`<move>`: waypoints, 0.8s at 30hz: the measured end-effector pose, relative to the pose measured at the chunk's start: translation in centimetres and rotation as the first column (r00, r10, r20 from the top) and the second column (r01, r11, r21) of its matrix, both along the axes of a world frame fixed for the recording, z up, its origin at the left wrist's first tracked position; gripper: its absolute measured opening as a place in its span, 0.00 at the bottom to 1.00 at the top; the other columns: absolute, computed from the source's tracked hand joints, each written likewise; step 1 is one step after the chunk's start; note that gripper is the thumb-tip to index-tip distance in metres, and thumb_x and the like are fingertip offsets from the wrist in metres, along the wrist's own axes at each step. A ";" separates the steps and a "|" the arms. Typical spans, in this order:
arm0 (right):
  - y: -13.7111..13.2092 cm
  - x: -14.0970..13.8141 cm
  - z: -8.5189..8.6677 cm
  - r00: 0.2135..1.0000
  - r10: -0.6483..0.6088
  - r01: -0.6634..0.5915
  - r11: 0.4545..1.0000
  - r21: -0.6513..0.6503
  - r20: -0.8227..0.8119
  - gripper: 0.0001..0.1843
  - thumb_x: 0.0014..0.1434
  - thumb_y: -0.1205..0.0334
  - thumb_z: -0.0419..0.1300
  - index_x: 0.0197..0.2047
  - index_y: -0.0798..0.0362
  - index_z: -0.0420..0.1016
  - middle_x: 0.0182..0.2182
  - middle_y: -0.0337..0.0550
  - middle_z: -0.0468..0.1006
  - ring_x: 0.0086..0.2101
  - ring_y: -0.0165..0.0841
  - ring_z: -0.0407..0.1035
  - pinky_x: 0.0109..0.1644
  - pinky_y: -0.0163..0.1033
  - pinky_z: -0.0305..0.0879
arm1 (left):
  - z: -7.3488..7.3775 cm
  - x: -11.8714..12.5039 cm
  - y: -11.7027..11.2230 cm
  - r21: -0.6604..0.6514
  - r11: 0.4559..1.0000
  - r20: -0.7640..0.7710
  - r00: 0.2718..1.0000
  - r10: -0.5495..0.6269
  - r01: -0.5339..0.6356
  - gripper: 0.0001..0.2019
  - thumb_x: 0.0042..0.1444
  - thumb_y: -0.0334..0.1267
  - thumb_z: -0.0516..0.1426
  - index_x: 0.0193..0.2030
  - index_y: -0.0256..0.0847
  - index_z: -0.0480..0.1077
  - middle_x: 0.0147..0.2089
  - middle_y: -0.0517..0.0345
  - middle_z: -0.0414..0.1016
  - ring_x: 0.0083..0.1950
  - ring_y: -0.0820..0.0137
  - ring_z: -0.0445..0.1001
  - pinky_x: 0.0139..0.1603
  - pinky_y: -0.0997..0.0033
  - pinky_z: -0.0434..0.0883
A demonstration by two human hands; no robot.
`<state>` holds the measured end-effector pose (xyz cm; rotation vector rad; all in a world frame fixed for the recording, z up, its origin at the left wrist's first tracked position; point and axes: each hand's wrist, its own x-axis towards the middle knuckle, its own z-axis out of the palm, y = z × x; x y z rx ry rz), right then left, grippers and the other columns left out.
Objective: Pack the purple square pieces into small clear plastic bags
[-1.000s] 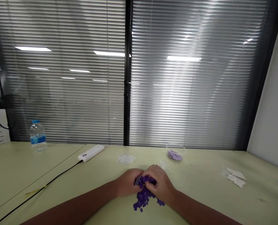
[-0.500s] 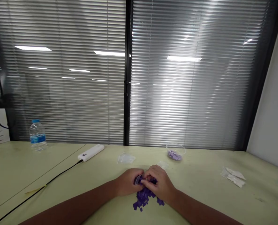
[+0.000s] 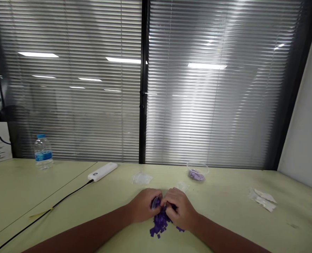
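A loose heap of small dark purple square pieces (image 3: pixel 160 222) lies on the table under and between my hands. My left hand (image 3: pixel 144 205) is closed around a small clear plastic bag (image 3: pixel 155 202), with purple showing in it. Close beside its opening, my right hand (image 3: pixel 181 209) has its fingers curled in a pinch above the heap. What the right fingertips hold is hidden, though purple pieces are all around them. A few pieces stick out below the right palm.
Flat clear bags (image 3: pixel 142 177) lie beyond my hands, and another clear bag (image 3: pixel 183 186) is nearer. Farther back stands a clear round tub (image 3: pixel 197 171) with pale purple bits. A white power bank (image 3: pixel 102 172) with a black cable, a water bottle (image 3: pixel 43 153) and white packets (image 3: pixel 262 199) lie around.
My right hand has turned and its fingers have curled in more, its thumb drawing back from the left hand. The left hand with the bag stays nearly in place.
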<state>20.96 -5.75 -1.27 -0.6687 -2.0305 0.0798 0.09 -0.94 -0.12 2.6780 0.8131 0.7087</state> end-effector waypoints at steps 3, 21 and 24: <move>0.0 0.0 0.0 1.000 -0.004 0.004 1.000 0.019 0.002 0.10 0.52 0.73 0.53 0.29 0.48 0.70 0.25 0.36 0.73 0.29 0.34 0.68 0.38 0.40 0.58 | 0.3 0.0 0.0 -0.111 0.994 0.055 0.998 0.008 -0.002 0.03 0.58 0.33 0.59 0.35 0.41 0.68 0.32 0.64 0.73 0.34 0.69 0.70 0.35 0.73 0.61; -1.2 0.5 1.9 0.933 0.200 -0.143 0.969 -0.200 0.300 0.30 0.66 0.47 0.65 0.69 0.44 0.69 0.63 0.50 0.74 0.60 0.47 0.69 0.65 0.52 0.61 | 2.2 0.0 1.3 -0.610 0.785 0.462 0.852 0.248 0.102 0.23 0.66 0.56 0.53 0.26 0.43 0.63 0.27 0.62 0.65 0.32 0.66 0.66 0.41 0.67 0.67; -1.4 0.4 1.3 0.911 0.241 -0.161 0.955 -0.249 0.335 0.37 0.64 0.41 0.67 0.72 0.42 0.66 0.63 0.51 0.74 0.61 0.48 0.68 0.68 0.53 0.59 | 2.1 0.1 1.2 -0.603 0.791 0.463 0.854 0.238 0.106 0.22 0.65 0.56 0.56 0.26 0.43 0.63 0.26 0.63 0.64 0.31 0.66 0.65 0.39 0.68 0.66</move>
